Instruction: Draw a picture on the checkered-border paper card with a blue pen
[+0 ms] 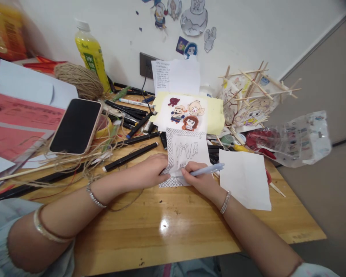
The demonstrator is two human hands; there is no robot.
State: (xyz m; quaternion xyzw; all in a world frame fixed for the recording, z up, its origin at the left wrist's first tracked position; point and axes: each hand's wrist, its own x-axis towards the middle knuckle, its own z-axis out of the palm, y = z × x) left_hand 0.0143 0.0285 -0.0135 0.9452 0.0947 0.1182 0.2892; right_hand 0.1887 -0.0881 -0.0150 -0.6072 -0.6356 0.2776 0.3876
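Note:
A light-blue pen (pixel 207 169) is gripped in my right hand (pixel 200 177), its tip end against a narrow sheet of drawing paper (pixel 202 148). Cross-hatched borders run along the sheet's left side and bottom, with line drawings in its middle. My left hand (pixel 150 171) is closed at the sheet's lower left edge, thumb on the border; its other fingertips are partly hidden. Just above, a white page with coloured cartoon figures (pixel 203 122) lies over a yellow paper (pixel 217 115). A blank white sheet (pixel 245 181) lies to the right of my right hand.
Black markers (pixel 131 157) pile up left of the sheets. A phone (pixel 76 127), twine ball (pixel 79 80) and yellow drink bottle (pixel 90 55) stand or lie left. At right are a stick-and-paper construction (pixel 253 92) and a clear plastic bag (pixel 302 142). A wall rises behind.

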